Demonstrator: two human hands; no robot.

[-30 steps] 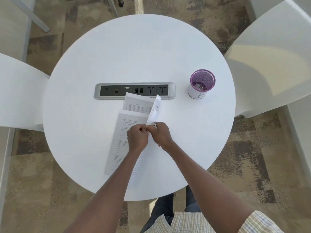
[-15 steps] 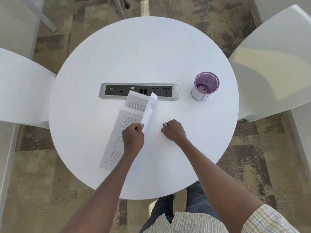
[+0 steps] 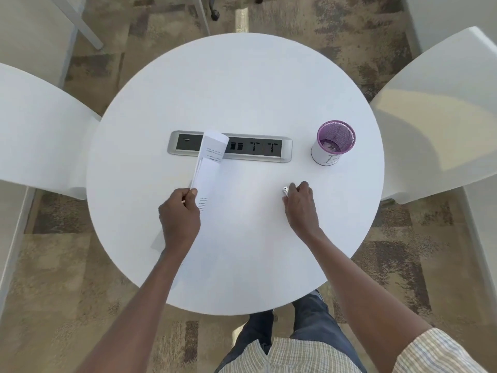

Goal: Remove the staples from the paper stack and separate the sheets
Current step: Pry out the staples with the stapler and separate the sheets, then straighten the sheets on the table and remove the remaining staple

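Note:
My left hand (image 3: 179, 216) grips the lower end of the white printed paper stack (image 3: 208, 162), lifted off the table, its top sheet curling over at the far end above the socket strip. My right hand (image 3: 300, 203) is apart from the paper, low over the table's right half, fingers curled round a small silvery staple remover (image 3: 285, 190) whose tip shows at the thumb side. No staple is discernible.
The round white table (image 3: 242, 90) holds a grey socket strip (image 3: 271, 149) at its middle and a purple mesh cup (image 3: 334, 142) at the right. White chairs (image 3: 443, 103) stand on both sides; patterned carpet lies around.
The hands have parted: my right hand carried the staple remover to the right, and my left hand lifted the paper stack off the table and swung it to the left.

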